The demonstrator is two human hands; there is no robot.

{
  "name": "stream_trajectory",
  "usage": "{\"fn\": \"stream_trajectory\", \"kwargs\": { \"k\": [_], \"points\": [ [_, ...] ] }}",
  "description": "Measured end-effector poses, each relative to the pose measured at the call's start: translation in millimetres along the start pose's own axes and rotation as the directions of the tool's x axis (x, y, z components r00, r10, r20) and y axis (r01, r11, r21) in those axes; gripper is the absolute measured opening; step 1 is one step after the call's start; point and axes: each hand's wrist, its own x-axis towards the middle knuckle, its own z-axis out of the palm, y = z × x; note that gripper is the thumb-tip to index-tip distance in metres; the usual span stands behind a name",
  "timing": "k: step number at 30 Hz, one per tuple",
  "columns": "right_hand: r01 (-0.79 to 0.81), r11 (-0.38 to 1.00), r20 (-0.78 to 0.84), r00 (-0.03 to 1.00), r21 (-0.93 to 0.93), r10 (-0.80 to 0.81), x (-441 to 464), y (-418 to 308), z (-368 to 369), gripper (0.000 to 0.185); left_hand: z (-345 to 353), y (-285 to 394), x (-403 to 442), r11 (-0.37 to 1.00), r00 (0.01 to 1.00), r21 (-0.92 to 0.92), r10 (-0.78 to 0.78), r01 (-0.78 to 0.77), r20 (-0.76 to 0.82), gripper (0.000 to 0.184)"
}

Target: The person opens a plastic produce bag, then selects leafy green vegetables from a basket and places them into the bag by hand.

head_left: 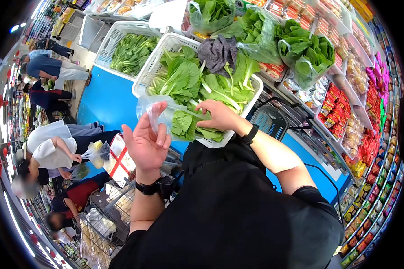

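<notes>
A white crate point(141, 85) in front of me holds leafy greens point(182, 78), with a grey cloth point(218, 54) lying on top. My left hand point(147, 141) is raised at the crate's near left corner, palm up and fingers apart, against a clear plastic bag point(159, 112). Over the near part of the crate, my right hand point(215, 115) has its thumb and fingertips curled close to the bag's edge and the leaves. Whether anything is between those fingertips is too small to tell. Some leaves point(184, 125) show in or behind the bag.
Another white crate of greens point(132, 54) stands at the back left. Bagged greens point(256, 33) and packaged snacks point(334, 105) fill the right side. A dark basket point(270, 120) is right of the crate. Several people and a wire cart point(107, 215) are at the left.
</notes>
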Motion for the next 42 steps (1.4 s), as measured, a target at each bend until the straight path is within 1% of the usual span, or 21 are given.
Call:
{"fn": "stream_trajectory", "kwargs": {
  "k": [3, 5, 7, 9, 11, 14, 17, 18, 19, 21, 23, 24, 25, 27, 29, 31, 33, 35, 37, 41, 42],
  "points": [
    [0.140, 0.972, -0.022, 0.989, -0.188, -0.147, 6, 5, 8, 0.028, -1, 1, -2, 0.999, 0.998, 0.030, -0.011, 0.012, -0.055, 0.097],
    [-0.144, 0.931, -0.182, 0.980, -0.336, 0.086, 8, -1, 4, 0.019, -2, 2, -4, 0.999, 0.995, 0.045, 0.019, -0.015, -0.093, 0.093],
    [-0.196, 0.894, -0.207, 0.971, -0.403, 0.119, 6, 3, -6, 0.019, -4, 3, -3, 0.998, 0.991, 0.055, 0.045, -0.038, -0.123, 0.089],
    [-0.346, 0.849, -0.100, 0.937, -0.398, 0.335, 2, 23, -14, 0.021, -10, 2, -5, 0.998, 0.987, 0.043, 0.046, -0.040, -0.155, 0.084],
    [-0.326, 0.868, -0.063, 0.943, -0.376, 0.326, -1, 40, -30, 0.029, -15, -4, -6, 0.998, 0.984, 0.050, 0.050, -0.042, -0.171, 0.082],
    [-0.255, 0.965, 0.063, 0.964, -0.054, 0.258, -7, 36, -61, 0.038, -16, -6, -5, 0.995, 0.972, 0.076, 0.074, -0.059, -0.222, 0.078],
    [-0.346, 0.755, 0.182, 0.938, 0.556, 0.296, -21, 16, -88, 0.028, -22, 1, -2, 0.993, 0.964, 0.089, 0.097, -0.077, -0.247, 0.074],
    [-0.379, 0.836, 0.127, 0.925, 0.398, 0.359, -23, 3, -98, 0.017, -25, 5, -1, 0.991, 0.965, 0.113, 0.097, -0.071, -0.244, 0.074],
    [-0.379, 0.837, 0.125, 0.925, 0.394, 0.359, -26, 6, -99, 0.017, -27, 6, 0, 0.988, 0.966, 0.138, 0.095, -0.063, -0.240, 0.073],
    [-0.232, 0.970, -0.111, 0.968, -0.075, 0.224, -29, 6, -102, 0.023, -27, 3, 0, 0.989, 0.968, 0.140, 0.079, -0.046, -0.239, 0.073],
    [-0.142, 0.989, -0.066, 0.988, -0.039, 0.140, -39, -10, -108, 0.028, -25, 1, 0, 0.989, 0.968, 0.143, 0.061, -0.026, -0.245, 0.074],
    [-0.154, 0.916, 0.004, 0.986, 0.370, 0.165, -41, -18, -109, 0.031, -20, 0, 0, 0.987, 0.965, 0.158, 0.077, -0.037, -0.252, 0.074],
    [-0.166, 0.680, 0.075, 0.984, 0.714, 0.161, -44, -21, -108, 0.034, -18, -1, -1, 0.984, 0.962, 0.173, 0.090, -0.045, -0.259, 0.074],
    [-0.102, 0.745, -0.031, 0.986, 0.660, 0.162, -40, -3, -102, 0.037, -19, -2, 0, 0.986, 0.968, 0.157, 0.085, -0.049, -0.236, 0.073],
    [-0.177, 0.605, -0.035, 0.946, 0.776, 0.322, -42, -12, -104, 0.038, -19, 0, 1, 0.988, 0.972, 0.145, 0.092, -0.062, -0.216, 0.073],
    [-0.127, 0.501, -0.060, 0.938, 0.856, 0.341, -41, -21, -95, 0.039, -18, 2, -2, 0.986, 0.975, 0.162, 0.081, -0.048, -0.208, 0.075],
    [-0.154, 0.623, -0.126, 0.916, 0.767, 0.382, -38, -15, -88, 0.037, -23, 5, -4, 0.987, 0.983, 0.148, 0.085, -0.061, -0.161, 0.077],
    [-0.252, 0.561, -0.052, 0.882, 0.789, 0.469, -35, 4, -75, 0.024, -21, 8, -3, 0.988, 0.990, 0.130, 0.094, -0.081, -0.102, 0.080],
    [-0.333, 0.613, -0.050, 0.852, 0.717, 0.521, -33, -7, -62, 0.029, -7, 12, -3, 0.987, 0.996, 0.131, 0.091, -0.088, -0.018, 0.086],
    [-0.206, 0.748, -0.050, 0.951, 0.630, 0.304, -35, 3, -26, 0.044, 1, 13, -4, 0.976, 0.996, 0.199, 0.082, -0.086, 0.024, 0.090],
    [-0.242, 0.797, -0.065, 0.941, 0.554, 0.331, -36, 5, -20, 0.043, 0, 14, -5, 0.976, 0.997, 0.213, 0.041, -0.054, 0.064, 0.092]
  ]
}}
